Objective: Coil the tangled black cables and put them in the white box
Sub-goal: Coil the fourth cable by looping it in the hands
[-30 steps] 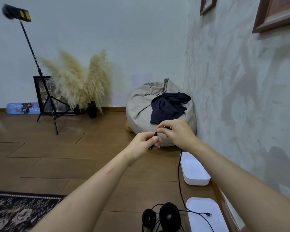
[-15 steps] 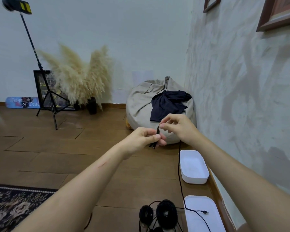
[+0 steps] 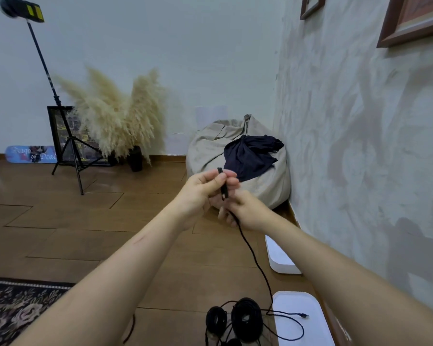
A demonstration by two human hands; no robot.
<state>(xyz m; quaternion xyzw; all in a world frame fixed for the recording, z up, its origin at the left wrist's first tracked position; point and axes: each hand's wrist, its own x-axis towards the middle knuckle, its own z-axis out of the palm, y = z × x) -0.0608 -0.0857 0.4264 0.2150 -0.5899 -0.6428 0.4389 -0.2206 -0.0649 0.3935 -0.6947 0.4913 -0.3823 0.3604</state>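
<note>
The bare left forearm (image 3: 135,250) and right forearm (image 3: 310,255) reach forward and converge at the black cable (image 3: 223,187). The left hand (image 3: 204,189) is at the cable's upper end, pinching it between thumb and forefinger, with the other fingers curled behind. The right hand (image 3: 248,211) sits just below, touching the left. Its back faces the camera and its fingers are curled round the cable where it drops away.

Your left hand (image 3: 203,189) pinches the plug end of a black cable (image 3: 254,258) up in front of the beanbag (image 3: 210,151), and your right hand (image 3: 248,211) grips the same cable just below. From there it drops to the floor and loops over a flat white tray (image 3: 308,330), right beside two coiled bundles (image 3: 246,318). The white box (image 3: 281,260) sits by the wall, partly behind your right arm
</note>
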